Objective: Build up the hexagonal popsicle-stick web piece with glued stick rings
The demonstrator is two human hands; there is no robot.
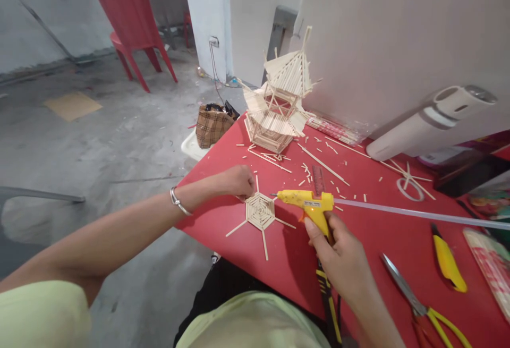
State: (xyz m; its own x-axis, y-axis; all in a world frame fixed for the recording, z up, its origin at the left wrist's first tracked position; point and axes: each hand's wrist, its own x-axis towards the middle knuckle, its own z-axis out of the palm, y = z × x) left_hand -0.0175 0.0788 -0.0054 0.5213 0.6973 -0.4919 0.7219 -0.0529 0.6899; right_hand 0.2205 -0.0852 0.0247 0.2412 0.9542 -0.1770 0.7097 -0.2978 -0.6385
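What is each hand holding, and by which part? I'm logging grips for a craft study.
The right hand holds the yellow glue gun by its handle. The left hand pinches one spoke of the hexagonal stick web lying on the red table.

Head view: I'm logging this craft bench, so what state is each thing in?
Glue gun: gripped by right hand, nozzle aimed at the web.
Hexagonal stick web: flat on the red table, left hand touching its edge.
Stick house: upright.
Scissors: closed, lying flat.
Yellow cutter: lying flat.
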